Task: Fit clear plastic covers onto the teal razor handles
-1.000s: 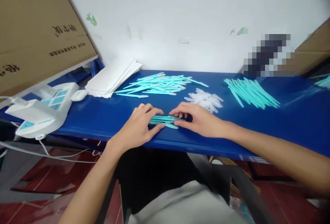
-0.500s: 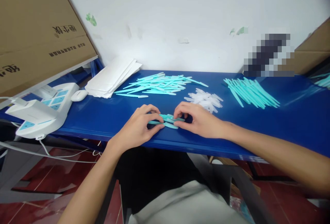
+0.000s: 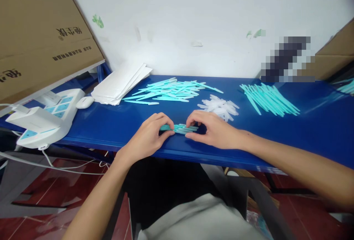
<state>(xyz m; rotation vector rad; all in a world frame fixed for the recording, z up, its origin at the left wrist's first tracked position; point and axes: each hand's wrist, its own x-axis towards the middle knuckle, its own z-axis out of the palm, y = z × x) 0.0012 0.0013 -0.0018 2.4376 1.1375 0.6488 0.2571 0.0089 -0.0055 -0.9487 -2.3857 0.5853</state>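
A small bundle of turquoise eyebrow razors (image 3: 181,128) lies near the table's front edge, its sticks side by side. My left hand (image 3: 151,133) pinches the bundle's left end between thumb and fingers. At the other end, my right hand (image 3: 211,128) curls its thumb and fingers around the razors' paler tips. Just behind my right hand is a heap of whitish translucent plastic caps (image 3: 218,106). Farther back lies a loose pile of turquoise razors (image 3: 171,90). To the right, more razors (image 3: 269,99) are laid in a neater slanting row.
On the blue table (image 3: 116,122), a stack of white paper sheets (image 3: 118,85) lies at back left. Beside it are a white earbud-type case (image 3: 84,102) and a power strip (image 3: 52,118) with chargers and cables. A cardboard box (image 3: 41,30) stands at left; a white wall (image 3: 177,22) rises behind.
The razors between my hands have been drawn together into a tighter, more even bundle; a stray one at the front now lies in line. Both hands stay in nearly the same place.
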